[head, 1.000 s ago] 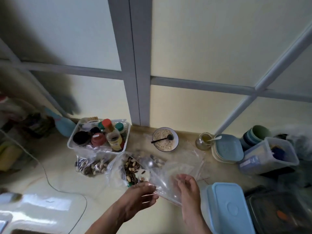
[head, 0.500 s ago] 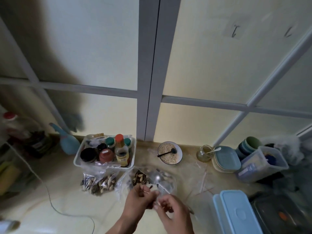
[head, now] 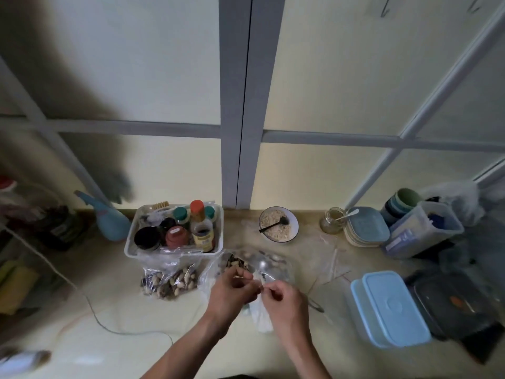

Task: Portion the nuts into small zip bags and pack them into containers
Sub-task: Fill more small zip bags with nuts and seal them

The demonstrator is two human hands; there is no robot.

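- Both hands have drawn together since a second ago: the left hand (head: pixel 232 289) and right hand (head: pixel 284 298) now pinch the mouth of one small zip bag (head: pixel 261 310), apparently to open it.
- Filling has likely not begun.
- The big nut bag (head: pixel 237 262) lies just behind the fingers, mid-worktop.
- The blue container (head: pixel 393 307) waits toward the right edge.

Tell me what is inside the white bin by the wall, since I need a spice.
The white bin holds upright jars and bottles: a black-lidded jar, a red-lidded jar, an orange-capped bottle, and a brush at the back. Labels and anything beneath are hidden.
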